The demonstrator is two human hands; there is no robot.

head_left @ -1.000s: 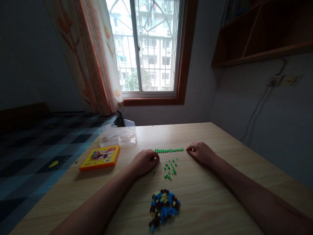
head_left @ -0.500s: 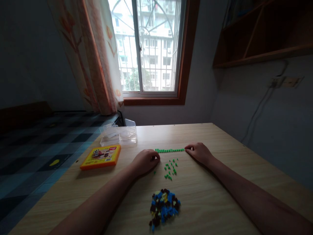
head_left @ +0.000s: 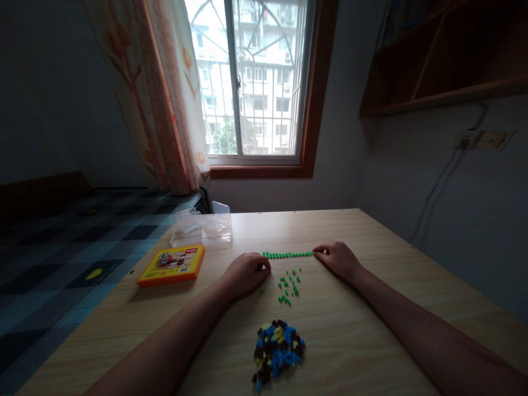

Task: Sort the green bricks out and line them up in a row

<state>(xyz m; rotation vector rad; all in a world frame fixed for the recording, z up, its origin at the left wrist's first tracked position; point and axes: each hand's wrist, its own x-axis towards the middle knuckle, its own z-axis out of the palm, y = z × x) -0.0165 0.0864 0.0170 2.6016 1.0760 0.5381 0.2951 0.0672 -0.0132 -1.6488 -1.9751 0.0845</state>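
Observation:
A row of small green building bricks runs across the table between my hands. My right hand is at the row's right end, thumb and fingertips pinched together at the last green brick; the fingers partly hide it. My left hand rests on the table just below the row's left end, its fingers curled in towards the thumb. Whether anything is held in them is hidden. Loose green bricks are scattered below the row, and a single green brick lies beneath my left hand.
Nearer to me is a mixed pile of blue, dark brown and yellow bricks. On the left lie a yellow and orange box and clear plastic containers. Beyond the wooden table are a bed and a window.
The view has shifted very slightly. Both hands keep nearly the same positions, the right still at the row's end; no brick has visibly moved.

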